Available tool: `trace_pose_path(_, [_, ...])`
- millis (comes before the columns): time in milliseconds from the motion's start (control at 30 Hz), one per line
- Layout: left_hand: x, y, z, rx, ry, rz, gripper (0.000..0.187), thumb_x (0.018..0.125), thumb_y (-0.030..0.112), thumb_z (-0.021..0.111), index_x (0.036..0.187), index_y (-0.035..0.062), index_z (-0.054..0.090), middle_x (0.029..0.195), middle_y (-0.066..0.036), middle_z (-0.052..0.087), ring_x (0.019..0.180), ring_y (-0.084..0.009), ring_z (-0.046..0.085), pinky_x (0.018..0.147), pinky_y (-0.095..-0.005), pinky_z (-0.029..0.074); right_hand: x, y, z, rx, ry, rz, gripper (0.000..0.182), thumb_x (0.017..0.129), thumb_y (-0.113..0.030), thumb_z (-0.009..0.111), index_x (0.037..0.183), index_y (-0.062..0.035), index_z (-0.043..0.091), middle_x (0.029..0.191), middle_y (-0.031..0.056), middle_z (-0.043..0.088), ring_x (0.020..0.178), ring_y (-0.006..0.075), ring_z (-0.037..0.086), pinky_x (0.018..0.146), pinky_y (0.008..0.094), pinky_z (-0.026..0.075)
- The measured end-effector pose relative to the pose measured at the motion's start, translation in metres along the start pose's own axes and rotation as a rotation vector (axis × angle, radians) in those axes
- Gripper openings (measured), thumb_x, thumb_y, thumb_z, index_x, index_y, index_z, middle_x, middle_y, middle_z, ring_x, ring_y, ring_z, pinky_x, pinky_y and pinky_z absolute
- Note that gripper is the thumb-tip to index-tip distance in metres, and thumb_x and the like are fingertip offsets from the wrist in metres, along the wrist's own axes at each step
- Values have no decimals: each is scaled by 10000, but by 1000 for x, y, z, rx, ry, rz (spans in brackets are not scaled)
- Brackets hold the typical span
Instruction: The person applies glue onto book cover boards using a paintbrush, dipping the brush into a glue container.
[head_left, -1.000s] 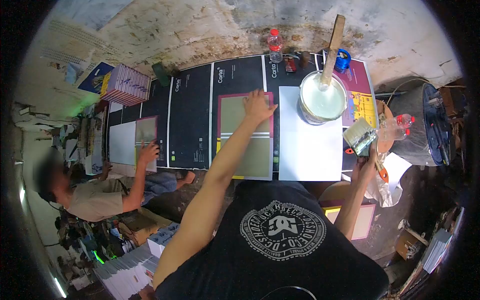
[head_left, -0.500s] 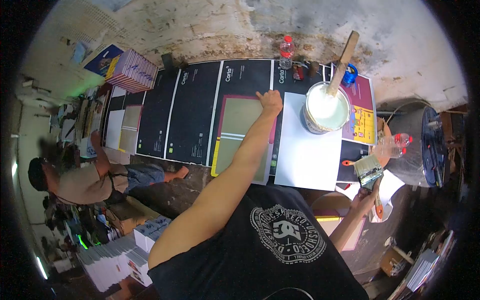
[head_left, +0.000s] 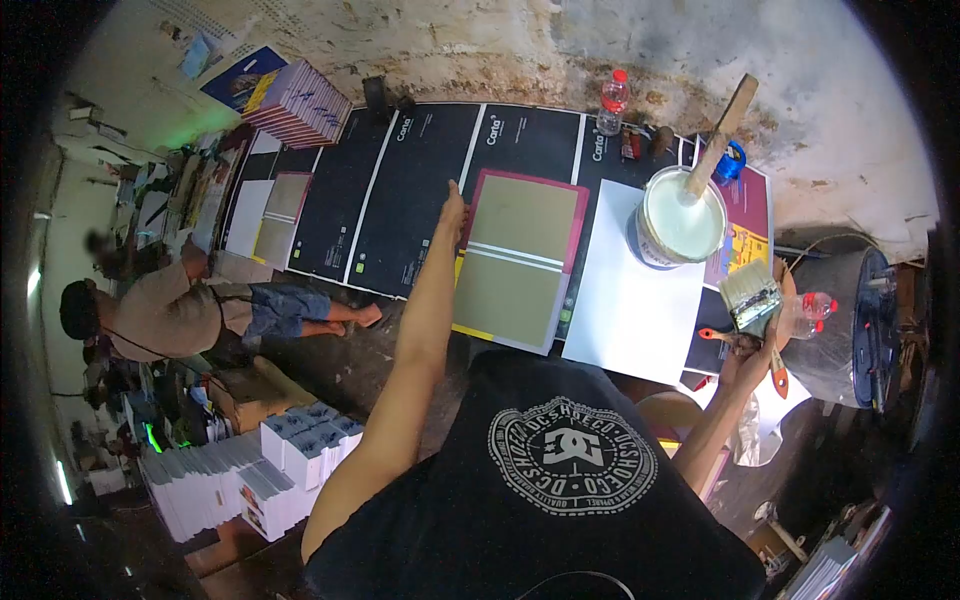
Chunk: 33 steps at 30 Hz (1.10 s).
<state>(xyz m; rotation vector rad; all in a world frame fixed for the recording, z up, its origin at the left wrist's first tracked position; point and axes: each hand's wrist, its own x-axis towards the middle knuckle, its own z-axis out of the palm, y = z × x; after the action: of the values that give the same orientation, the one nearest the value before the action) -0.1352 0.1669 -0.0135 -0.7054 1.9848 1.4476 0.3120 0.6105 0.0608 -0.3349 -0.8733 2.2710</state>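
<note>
A book cover point(head_left: 520, 220) lies inside up on the table, with grey board panels, white strips in the middle and maroon and yellow borders. At its upper left edge is my left hand point(head_left: 455, 212), one digit stretched out and the other fingers curled at the rim. My right hand point(head_left: 745, 362) grips a wide paintbrush point(head_left: 752, 295) upright by its handle, bristles coated in white; a second orange-tipped handle shows beside it. Near the brush, a bucket of white paste point(head_left: 682, 215) holds a wooden stick point(head_left: 722, 135) and stands on a white sheet point(head_left: 630, 300).
Black printed boards point(head_left: 415, 180) cover the table. Along the wall stand a stack of books point(head_left: 305, 105) and a bottle point(head_left: 612, 102). More bottles point(head_left: 812, 312) sit beside a grey drum point(head_left: 835, 350). Another person point(head_left: 180, 315) works at the left, beyond stacked printed sheets point(head_left: 290, 470).
My left hand has gone from the cover's upper right edge to its left edge. The cover has turned slightly. My right hand has raised the brush towards the bucket.
</note>
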Motion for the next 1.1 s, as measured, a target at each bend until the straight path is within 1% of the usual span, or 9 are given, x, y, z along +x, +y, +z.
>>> trace_pose_path(33, [0, 2, 1, 21, -17, -2, 1075, 844, 841, 234, 1283, -91, 541, 1276, -232, 582, 1187, -339, 551, 1032, -409, 391, 4, 0, -2, 11, -49, 7, 358, 986, -219, 549, 1279, -13, 569, 1175, 66, 647, 1038, 147, 608, 839, 272, 479])
trace_pose_path(200, [-10, 3, -1, 32, -57, -1, 1072, 829, 843, 323, 1351, -78, 486, 1308, -244, 562, 1192, -377, 545, 1029, -454, 398, 8, -3, 76, -170, 368, -109, 375, 977, -246, 565, 1285, -33, 564, 1196, 73, 643, 1068, 145, 607, 854, 273, 487])
trace_pose_path(300, [-43, -13, -16, 185, -217, 146, 1041, 780, 824, 488, 1328, -59, 527, 1281, -251, 587, 1158, -404, 578, 987, -474, 443, 19, -8, 96, -81, 390, -156, 227, 966, -306, 595, 1044, -94, 620, 806, -4, 553, 700, 108, 463, 657, 256, 381])
trace_pose_path(367, [-49, -42, -40, 589, -286, 194, 1009, 703, 809, 611, 1258, -34, 601, 1192, -225, 649, 1082, -369, 640, 912, -433, 507, 25, -14, 111, -75, 421, -161, 219, 965, -330, 600, 968, -115, 640, 675, -29, 528, 580, 96, 422, 598, 251, 351])
trace_pose_path(433, [-97, -65, -59, 937, -290, 279, 918, 642, 736, 731, 1188, 2, 659, 1088, -189, 698, 982, -333, 687, 833, -396, 546, 26, -17, 125, -119, 476, -140, 229, 971, -338, 591, 977, -115, 642, 675, -27, 539, 584, 96, 436, 610, 253, 362])
trace_pose_path(500, [-118, -108, -83, 951, -303, 408, 845, 588, 559, 863, 1190, 10, 640, 1091, -206, 691, 1004, -347, 678, 866, -413, 539, 31, -14, 118, -105, 392, -178, 240, 981, -327, 574, 989, -100, 649, 694, -16, 579, 612, 93, 486, 621, 252, 382])
trace_pose_path(600, [-139, -151, -86, 1087, -82, 538, 795, 552, 360, 920, 1191, 6, 607, 1078, -236, 680, 1016, -394, 660, 878, -462, 533, 44, -8, 120, -116, 387, -191, 230, 979, -308, 580, 1008, -90, 650, 733, -3, 608, 628, 95, 514, 623, 252, 394])
trace_pose_path(800, [-143, -152, -77, 1120, 12, 548, 632, 641, 225, 863, 1178, 19, 600, 1041, -252, 675, 1001, -407, 653, 865, -480, 534, 57, 8, 129, -152, 323, -161, 201, 963, -273, 612, 1026, -84, 637, 861, 22, 647, 634, 103, 529, 631, 243, 415])
trace_pose_path(1100, [-124, -155, -91, 1255, -52, 521, 221, 782, 184, 734, 943, 33, 723, 991, -225, 688, 893, -387, 684, 793, -478, 553, 51, 6, 120, -96, 369, -195, 253, 982, -261, 570, 1143, -78, 636, 895, 27, 660, 640, 111, 568, 616, 249, 441])
